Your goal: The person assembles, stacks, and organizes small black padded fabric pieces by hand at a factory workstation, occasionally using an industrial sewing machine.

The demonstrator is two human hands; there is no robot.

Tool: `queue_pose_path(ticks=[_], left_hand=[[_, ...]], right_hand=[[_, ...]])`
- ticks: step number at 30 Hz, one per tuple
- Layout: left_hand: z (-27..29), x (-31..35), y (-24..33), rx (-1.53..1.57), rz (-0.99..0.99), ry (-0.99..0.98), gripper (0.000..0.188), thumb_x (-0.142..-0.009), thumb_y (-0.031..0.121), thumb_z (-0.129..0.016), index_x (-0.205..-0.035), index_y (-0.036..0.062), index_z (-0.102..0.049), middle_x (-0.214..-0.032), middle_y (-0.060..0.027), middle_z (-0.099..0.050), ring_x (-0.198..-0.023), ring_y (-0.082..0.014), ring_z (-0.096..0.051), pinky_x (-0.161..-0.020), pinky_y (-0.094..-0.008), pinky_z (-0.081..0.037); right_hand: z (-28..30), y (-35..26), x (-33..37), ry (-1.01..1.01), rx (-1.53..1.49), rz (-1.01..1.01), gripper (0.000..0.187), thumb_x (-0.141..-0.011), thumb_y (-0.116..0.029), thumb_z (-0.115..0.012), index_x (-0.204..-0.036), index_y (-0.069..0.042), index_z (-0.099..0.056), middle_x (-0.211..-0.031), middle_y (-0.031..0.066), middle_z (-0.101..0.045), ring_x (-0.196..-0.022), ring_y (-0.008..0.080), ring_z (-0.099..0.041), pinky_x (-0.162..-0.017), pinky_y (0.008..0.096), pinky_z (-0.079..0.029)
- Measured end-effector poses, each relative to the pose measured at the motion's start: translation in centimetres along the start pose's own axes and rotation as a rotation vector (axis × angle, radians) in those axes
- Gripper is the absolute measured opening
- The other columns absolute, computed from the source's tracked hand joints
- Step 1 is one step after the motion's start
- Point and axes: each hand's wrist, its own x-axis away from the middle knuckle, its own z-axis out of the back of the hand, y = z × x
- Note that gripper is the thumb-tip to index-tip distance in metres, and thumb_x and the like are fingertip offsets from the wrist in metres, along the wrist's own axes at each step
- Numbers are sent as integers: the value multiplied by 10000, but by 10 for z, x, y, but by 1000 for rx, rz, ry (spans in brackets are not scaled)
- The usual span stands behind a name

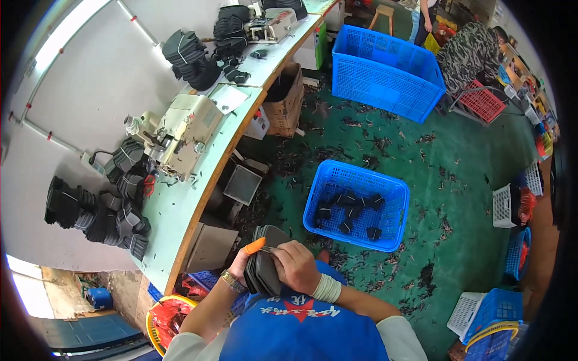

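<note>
In front of my blue apron [301,334] I hold a stack of dark grey, flat, curved fabric pieces [262,272]. My left hand [239,265], with an orange cover on its thumb, is closed round the left side of the stack. My right hand [298,266] is closed at the stack's right upper side, its fingertips by a thin pale line that looks like a tie. What lies under those fingers is hidden. Ahead on the floor stands a blue basket [363,181] with several small dark bundles [351,212] in it.
On the left, a long workbench [174,210] carries sewing machines [186,129] and piles of dark pieces [75,201]. A large blue crate [385,84] stands far ahead. Dark scraps litter the green floor [451,174]. Baskets [490,313] line the right side. A person in camouflage [472,54] bends at far right.
</note>
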Motion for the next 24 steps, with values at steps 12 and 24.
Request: queue_pose_path(ticks=[12, 24], left_hand=[[-43, 42, 23, -1085, 183, -442, 728, -644, 275, -830, -1193, -46, -477, -988, -71, -595, -894, -112, -536, -771, -280, -478], [53, 4, -9, -1474, -609, -706, 666, -882, 328, -540, -1384, -42, -307, -1197, -163, -565, -1154, -237, -521, -962, -355, -422]], right_hand=[[68, -21, -29, -875, -1047, -713, 306, -922, -196, -543, -656, -53, -499, -594, -62, -407, -561, 40, -359, -485, 233, -284], [-7, -16, -103, -721, -236, 340, 978, -755, -689, -552, -1348, 65, -362, -1375, 375, -300, -1289, 497, -306, -1097, 460, -245]])
